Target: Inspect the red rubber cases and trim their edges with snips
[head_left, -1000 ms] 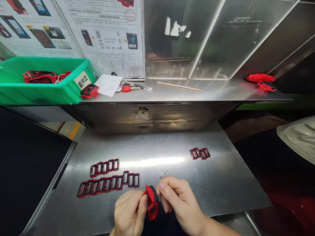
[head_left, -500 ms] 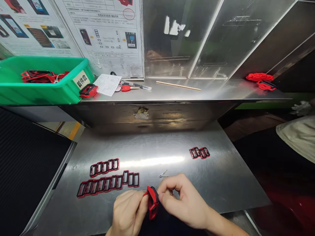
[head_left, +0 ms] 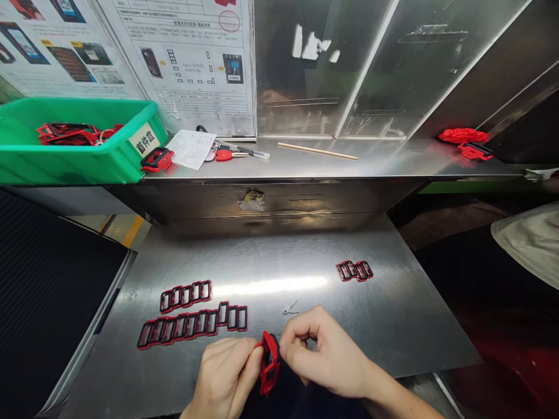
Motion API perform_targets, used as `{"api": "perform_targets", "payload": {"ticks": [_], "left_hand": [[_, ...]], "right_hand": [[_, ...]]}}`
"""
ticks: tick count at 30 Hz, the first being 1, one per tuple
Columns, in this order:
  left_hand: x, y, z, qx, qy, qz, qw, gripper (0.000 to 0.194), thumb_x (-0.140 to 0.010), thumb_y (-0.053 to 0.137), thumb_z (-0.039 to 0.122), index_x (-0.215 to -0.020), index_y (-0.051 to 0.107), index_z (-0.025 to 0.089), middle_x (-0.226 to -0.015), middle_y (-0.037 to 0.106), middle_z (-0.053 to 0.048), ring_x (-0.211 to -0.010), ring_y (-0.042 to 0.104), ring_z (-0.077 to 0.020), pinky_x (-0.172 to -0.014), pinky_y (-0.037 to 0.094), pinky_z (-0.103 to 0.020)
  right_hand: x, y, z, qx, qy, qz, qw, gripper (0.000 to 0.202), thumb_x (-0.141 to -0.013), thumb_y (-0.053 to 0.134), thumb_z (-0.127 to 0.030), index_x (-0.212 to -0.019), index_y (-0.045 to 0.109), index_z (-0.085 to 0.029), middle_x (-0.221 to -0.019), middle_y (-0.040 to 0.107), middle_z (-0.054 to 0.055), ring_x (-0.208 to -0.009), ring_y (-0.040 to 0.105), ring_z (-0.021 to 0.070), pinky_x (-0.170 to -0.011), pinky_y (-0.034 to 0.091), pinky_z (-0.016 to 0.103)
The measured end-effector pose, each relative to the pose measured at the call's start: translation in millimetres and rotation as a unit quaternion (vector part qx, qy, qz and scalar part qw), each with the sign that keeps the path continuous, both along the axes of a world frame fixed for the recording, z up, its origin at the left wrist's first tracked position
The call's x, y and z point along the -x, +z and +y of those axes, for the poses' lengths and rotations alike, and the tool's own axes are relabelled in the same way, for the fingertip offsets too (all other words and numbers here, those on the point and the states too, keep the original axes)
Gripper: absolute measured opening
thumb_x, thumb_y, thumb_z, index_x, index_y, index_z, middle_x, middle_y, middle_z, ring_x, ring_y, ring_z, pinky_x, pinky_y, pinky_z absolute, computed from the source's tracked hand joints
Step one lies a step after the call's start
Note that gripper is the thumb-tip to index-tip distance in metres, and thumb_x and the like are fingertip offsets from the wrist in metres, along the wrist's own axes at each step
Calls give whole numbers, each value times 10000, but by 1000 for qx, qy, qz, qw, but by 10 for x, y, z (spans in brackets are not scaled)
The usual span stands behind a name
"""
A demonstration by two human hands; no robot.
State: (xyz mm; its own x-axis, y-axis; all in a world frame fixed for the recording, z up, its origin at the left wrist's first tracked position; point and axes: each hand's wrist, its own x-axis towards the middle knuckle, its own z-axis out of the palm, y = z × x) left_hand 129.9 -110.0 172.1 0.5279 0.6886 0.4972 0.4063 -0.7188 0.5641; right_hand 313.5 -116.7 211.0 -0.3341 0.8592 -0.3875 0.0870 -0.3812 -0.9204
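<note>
Between my hands, over the near edge of the metal table (head_left: 305, 244), a red and black plastic frame (head_left: 269, 364) stands on end. My left hand (head_left: 229, 372) pinches its left side between thumb and fingers. My right hand (head_left: 325, 352) has thumb and forefinger pressed together at the frame's black edge; whether something small sits between those fingertips is hidden. Just beyond my right hand lies a small metal nipper (head_left: 290, 308). Left of my hands, a long row of red and black frames (head_left: 191, 326) lies overlapped, with a shorter row (head_left: 186, 295) behind it.
More frames (head_left: 354, 270) lie at the table's right. On the raised shelf (head_left: 314, 166) are a green bin (head_left: 65, 166) of red parts, a paper slip (head_left: 192, 148), a red key (head_left: 225, 155), a wooden stick (head_left: 318, 151) and a red bundle (head_left: 463, 135). Another person (head_left: 528, 238) is at right.
The frame has tilted and turned slightly in my left hand, its lower end moving a little left and down. My right hand stays at its edge. The other person's hand shifted.
</note>
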Motion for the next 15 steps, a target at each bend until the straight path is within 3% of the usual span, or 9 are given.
{"api": "perform_targets", "payload": {"ticks": [9, 15], "left_hand": [[-34, 6, 17, 16, -2, -8, 1000, 297, -960, 371, 130, -689, 460, 211, -503, 462, 71, -391, 454, -68, -437, 357, -178], [-7, -15, -30, 99, 7, -23, 995, 288, -954, 382, 157, -680, 439, 224, -519, 401, 84, -409, 418, -69, -453, 322, -183]], "right_hand": [[-5, -42, -2, 2, -4, 17, 1000, 141, -626, 445, -198, -501, 509, -181, -378, 432, -54, -355, 340, 69, -400, 272, 197], [-10, -74, 1, 15, -12, 29, 999, 125, -622, 469, -205, -531, 547, -170, -384, 440, -58, -359, 352, 65, -405, 273, 189]]}}
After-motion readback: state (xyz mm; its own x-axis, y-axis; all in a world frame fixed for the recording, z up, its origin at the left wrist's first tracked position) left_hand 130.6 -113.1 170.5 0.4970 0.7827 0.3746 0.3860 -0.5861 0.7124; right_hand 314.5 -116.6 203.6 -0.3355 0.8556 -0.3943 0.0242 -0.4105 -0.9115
